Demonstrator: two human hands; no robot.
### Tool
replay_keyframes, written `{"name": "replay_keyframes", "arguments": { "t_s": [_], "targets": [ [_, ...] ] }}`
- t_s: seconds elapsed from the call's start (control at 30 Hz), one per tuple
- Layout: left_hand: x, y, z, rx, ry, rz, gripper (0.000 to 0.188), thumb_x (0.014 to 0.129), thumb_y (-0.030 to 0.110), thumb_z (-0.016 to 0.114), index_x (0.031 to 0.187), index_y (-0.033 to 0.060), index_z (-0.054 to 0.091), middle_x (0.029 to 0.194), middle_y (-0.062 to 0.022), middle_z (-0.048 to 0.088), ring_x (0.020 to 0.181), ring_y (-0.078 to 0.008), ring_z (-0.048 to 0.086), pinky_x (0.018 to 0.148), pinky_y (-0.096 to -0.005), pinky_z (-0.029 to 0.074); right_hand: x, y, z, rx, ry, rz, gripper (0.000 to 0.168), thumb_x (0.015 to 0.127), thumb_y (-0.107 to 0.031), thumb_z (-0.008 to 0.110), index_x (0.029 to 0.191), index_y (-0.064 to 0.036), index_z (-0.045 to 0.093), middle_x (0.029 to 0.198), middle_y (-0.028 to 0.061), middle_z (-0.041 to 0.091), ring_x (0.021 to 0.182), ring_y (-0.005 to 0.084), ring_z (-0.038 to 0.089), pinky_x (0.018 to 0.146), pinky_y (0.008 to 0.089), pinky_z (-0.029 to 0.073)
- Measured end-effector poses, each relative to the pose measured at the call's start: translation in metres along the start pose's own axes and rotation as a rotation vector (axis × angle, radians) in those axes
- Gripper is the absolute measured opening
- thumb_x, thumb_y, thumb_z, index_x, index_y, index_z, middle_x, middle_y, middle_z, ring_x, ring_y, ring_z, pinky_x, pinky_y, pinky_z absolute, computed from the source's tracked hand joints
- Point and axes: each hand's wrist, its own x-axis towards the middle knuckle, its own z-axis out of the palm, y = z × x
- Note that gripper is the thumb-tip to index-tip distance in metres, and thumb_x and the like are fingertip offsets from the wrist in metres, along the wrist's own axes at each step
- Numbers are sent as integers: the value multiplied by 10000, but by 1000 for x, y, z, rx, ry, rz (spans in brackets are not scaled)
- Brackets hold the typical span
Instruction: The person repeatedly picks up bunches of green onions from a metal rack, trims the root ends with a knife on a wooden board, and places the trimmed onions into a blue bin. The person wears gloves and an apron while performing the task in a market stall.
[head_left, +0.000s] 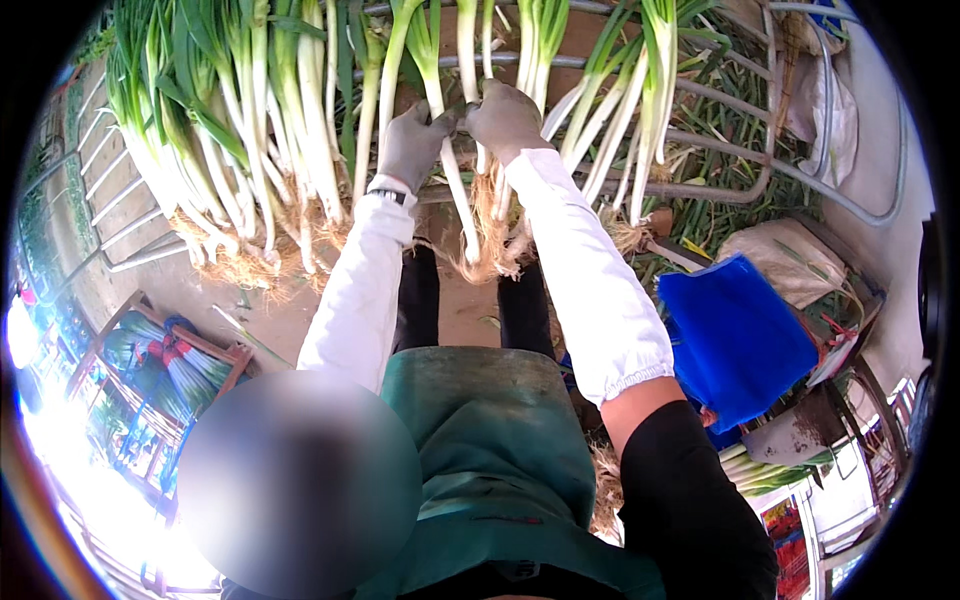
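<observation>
My left hand (411, 148), in a grey glove, has its thumb and fingertips at a long white-stemmed green onion (459, 202). The stem slants down past the fingers to its root end. Beside it my right hand (507, 120), gloved too, is closed around another green onion (466, 45). The fingertips of both hands nearly meet, and the right palm is hidden. Tan fibrous roots (491, 225) hang below the hands. A thick row of green onions (255, 150) leans at the left, and a smaller group (615, 127) lies to the right.
A bent metal tube frame (720, 142) lies under the onions, with cut leaves (720, 214) littering the floor. At the right are blue cloth (739, 337) and a beige sack (784, 259). A wooden crate at left holds tied onions (180, 367). A green apron (487, 420) covers my lap.
</observation>
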Motion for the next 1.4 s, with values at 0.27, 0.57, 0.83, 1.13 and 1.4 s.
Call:
{"name": "replay_keyframes", "arguments": {
  "t_s": [0.27,0.57,0.83,1.13,1.4],
  "targets": [
    [-38,-22,-71,135,211,-53,436,911,320,855,1212,9,802,998,-95,828,893,-165,756,847,-317,575,-5,-7,-3,118,53,79,452,804,-274,791,1165,-9,729,966,172,783,865,333,769,884,459,597],
    [-52,-26,-16,-53,44,32,440,997,350,806,1280,13,787,1116,-178,828,996,-204,773,916,-328,574,-167,-36,62,1009,-390,159,371,939,-249,876,1169,26,777,853,68,737,786,201,695,776,366,597],
    [-55,-15,-64,984,288,-36,689,921,402,849,1463,42,622,1243,-213,744,1101,-326,766,865,-460,642,-220,-51,-54,1413,-397,151,784,833,-230,895,1490,80,602,1347,200,731,1181,297,731,1027,405,603],
    [-128,-29,-47,372,-81,193,765,889,269,794,1555,16,515,1085,-221,792,950,-387,793,903,-462,629,-140,-33,69,1194,-127,248,429,903,-210,909,1187,63,736,1028,135,793,898,229,740,821,369,595],
    [-95,-14,-141,384,409,75,664,934,306,826,1501,45,600,1282,-191,741,1089,-261,770,857,-401,641,-178,-41,15,1027,-310,283,426,893,-142,904,1191,107,729,1045,233,810,902,263,822,855,367,690]
  ]
}}
